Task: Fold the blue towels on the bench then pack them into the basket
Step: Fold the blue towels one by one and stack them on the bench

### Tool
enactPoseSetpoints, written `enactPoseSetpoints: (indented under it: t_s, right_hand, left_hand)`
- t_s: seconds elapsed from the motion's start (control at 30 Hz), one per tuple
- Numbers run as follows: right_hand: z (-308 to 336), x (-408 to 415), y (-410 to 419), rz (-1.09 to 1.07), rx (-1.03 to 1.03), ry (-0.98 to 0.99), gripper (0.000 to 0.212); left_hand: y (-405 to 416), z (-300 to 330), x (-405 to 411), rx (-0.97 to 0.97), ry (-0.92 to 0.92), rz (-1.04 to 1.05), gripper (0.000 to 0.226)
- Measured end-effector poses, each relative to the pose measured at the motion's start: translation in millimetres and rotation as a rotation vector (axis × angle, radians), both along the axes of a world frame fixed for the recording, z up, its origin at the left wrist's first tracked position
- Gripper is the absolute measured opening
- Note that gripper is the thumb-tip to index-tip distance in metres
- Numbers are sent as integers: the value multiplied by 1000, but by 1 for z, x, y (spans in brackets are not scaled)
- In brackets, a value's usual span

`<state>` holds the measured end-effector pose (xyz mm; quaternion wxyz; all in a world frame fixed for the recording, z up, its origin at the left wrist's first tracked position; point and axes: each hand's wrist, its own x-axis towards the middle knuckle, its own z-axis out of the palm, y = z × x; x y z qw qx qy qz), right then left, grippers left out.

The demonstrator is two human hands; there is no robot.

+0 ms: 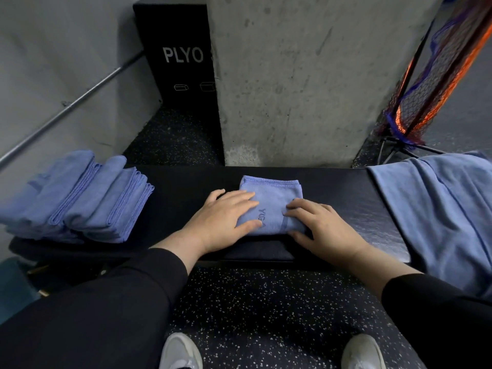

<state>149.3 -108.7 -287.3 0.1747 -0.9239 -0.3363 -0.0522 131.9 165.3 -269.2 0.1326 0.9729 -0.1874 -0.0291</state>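
A small folded blue towel (271, 194) lies in the middle of the black bench (346, 198). My left hand (226, 222) lies flat on its left part, fingers straight. My right hand (322, 227) rests on its right near corner, fingers spread and slightly bent over the edge. To the left on the bench sits a stack of folded blue towels (80, 198). Unfolded blue towels (439, 209) are draped over the bench's right end. No basket is in view.
A concrete pillar (306, 75) rises right behind the bench. A black plyo box (181, 57) stands at the back left beside a grey wall with a metal rail (72, 102). An orange and dark net (431, 75) leans at the right. Speckled floor and my shoes lie below.
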Motion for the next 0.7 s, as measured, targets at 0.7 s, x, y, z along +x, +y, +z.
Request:
enactPoseSetpoints:
  t_s: [0.7]
  right_hand:
    - [41, -4, 15, -223, 165, 405, 35]
  left_hand:
    - [1, 23, -9, -629, 211, 309, 13]
